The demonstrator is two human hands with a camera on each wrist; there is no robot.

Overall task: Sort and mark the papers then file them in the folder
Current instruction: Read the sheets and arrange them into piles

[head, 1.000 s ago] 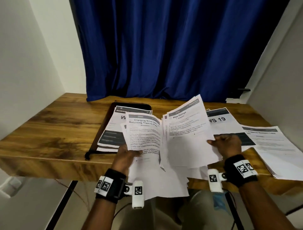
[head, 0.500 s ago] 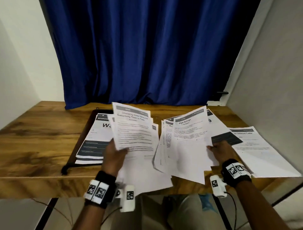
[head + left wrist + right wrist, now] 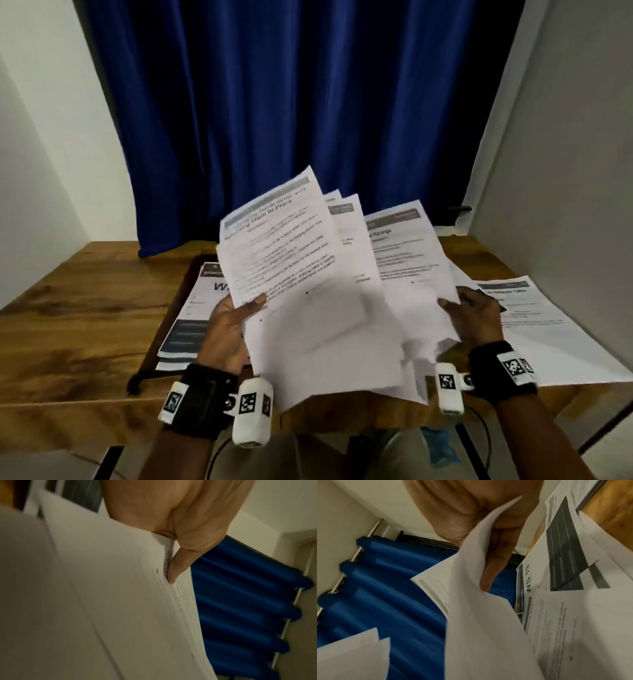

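I hold a fanned bundle of printed white sheets above the near edge of the wooden table point(image 3: 78, 308). My left hand point(image 3: 233, 318) grips the left batch of papers point(image 3: 281, 253), thumb on top; the left wrist view shows that thumb point(image 3: 178, 563) pressing the sheets' edge point(image 3: 120, 601). My right hand point(image 3: 469, 315) pinches the right batch of papers point(image 3: 404, 253); its thumb point(image 3: 494, 566) clamps a curled sheet point(image 3: 479, 601). A dark open folder point(image 3: 178, 294) lies on the table to the left, with printed pages point(image 3: 202, 308) on it.
More printed sheets point(image 3: 534, 329) lie on the table at the right, partly over its front edge. A "WS 19" page point(image 3: 529, 581) lies under my right hand. A blue curtain point(image 3: 291, 102) hangs behind the table, with pale walls on both sides.
My left hand has lifted its batch higher and swung it right, so it now overlaps the right batch. The two batches were apart before. The camera has tilted upward.
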